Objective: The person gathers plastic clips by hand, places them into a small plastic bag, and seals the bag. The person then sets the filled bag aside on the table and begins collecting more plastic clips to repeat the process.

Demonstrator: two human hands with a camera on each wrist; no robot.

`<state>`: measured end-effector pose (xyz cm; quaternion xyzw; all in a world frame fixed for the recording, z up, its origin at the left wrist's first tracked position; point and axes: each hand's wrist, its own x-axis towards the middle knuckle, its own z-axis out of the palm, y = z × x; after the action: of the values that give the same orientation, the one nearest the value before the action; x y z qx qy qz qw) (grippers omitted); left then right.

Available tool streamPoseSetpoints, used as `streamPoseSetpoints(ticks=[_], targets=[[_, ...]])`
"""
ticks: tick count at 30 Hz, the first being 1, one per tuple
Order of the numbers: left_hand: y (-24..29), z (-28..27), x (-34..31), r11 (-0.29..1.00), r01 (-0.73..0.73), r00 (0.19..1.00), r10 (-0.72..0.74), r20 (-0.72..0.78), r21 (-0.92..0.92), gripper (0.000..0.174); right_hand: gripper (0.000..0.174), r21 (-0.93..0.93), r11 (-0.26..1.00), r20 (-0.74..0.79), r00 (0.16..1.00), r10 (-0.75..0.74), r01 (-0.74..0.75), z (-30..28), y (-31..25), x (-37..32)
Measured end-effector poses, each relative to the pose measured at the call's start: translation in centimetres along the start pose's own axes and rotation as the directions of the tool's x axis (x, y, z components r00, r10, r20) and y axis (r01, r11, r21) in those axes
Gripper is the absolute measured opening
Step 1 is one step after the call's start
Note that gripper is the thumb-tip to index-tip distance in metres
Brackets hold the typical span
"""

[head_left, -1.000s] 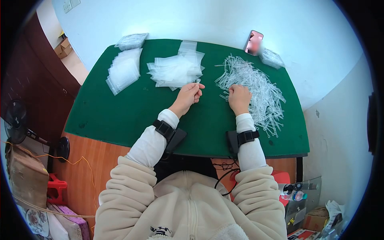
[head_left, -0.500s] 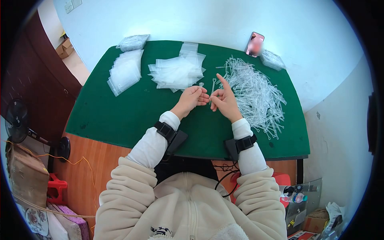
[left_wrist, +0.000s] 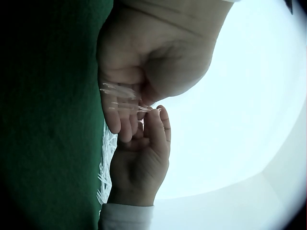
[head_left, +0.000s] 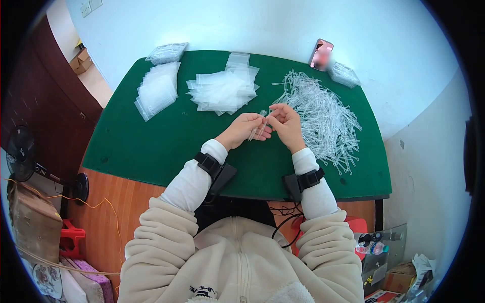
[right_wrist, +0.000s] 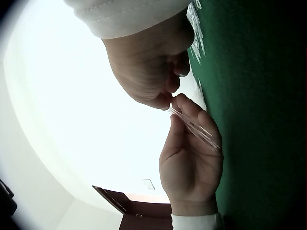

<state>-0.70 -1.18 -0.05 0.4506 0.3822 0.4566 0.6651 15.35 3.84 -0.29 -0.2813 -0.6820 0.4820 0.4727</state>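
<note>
Green cloth covers the desk (head_left: 151, 146), and above its middle the left hand (head_left: 242, 130) curls its fingers round a few clear plastic sticks (head_left: 256, 126) lying across the palm. The right hand (head_left: 289, 125) meets it, thumb and forefinger pinching the upper ends of those sticks. A big loose pile (head_left: 326, 118) of the same sticks lies just right of the hands; stacked clear bags (head_left: 222, 91) lie beyond them.

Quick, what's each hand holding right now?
Left hand: holds a few clear plastic sticks.
Right hand: pinches the top end of those sticks.
</note>
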Motion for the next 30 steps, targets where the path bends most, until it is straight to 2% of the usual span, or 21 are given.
streamPoseSetpoints(ticks=[1,4,9,21,26,30], targets=[[0.1,0.1,-0.1,1.000,0.000,1.000,0.000,0.000,0.000,0.027,0.024,-0.013,0.999,-0.012,0.999,-0.045,0.044,0.0,0.4,0.0],[0.2,0.2,-0.2,1.000,0.004,0.998,-0.003,0.058,-0.020,0.028,0.022,-0.053,0.998,-0.034,0.998,-0.048,0.046,-0.1,0.4,-0.1],[0.3,0.2,-0.4,1.000,-0.010,0.998,0.011,0.056,-0.012,0.026,0.019,-0.074,0.996,-0.053,0.998,-0.045,0.041,0.0,-0.1,-0.1],[-0.1,-0.2,-0.2,0.999,-0.027,0.997,0.024,0.067,0.046,0.021,0.019,-0.142,0.989,-0.065,0.996,-0.059,0.049,-0.1,-0.1,-0.3],[-0.4,-0.4,0.1,0.994,-0.082,0.994,0.076,0.078,0.076,0.022,0.018,-0.067,0.998,-0.116,0.993,-0.018,0.010,0.1,-0.4,-0.3],[-0.4,-0.4,0.1,0.992,-0.088,0.994,0.082,0.074,0.086,0.022,0.017,-0.178,0.983,-0.087,0.994,-0.064,0.047,0.0,-0.2,-0.3]])
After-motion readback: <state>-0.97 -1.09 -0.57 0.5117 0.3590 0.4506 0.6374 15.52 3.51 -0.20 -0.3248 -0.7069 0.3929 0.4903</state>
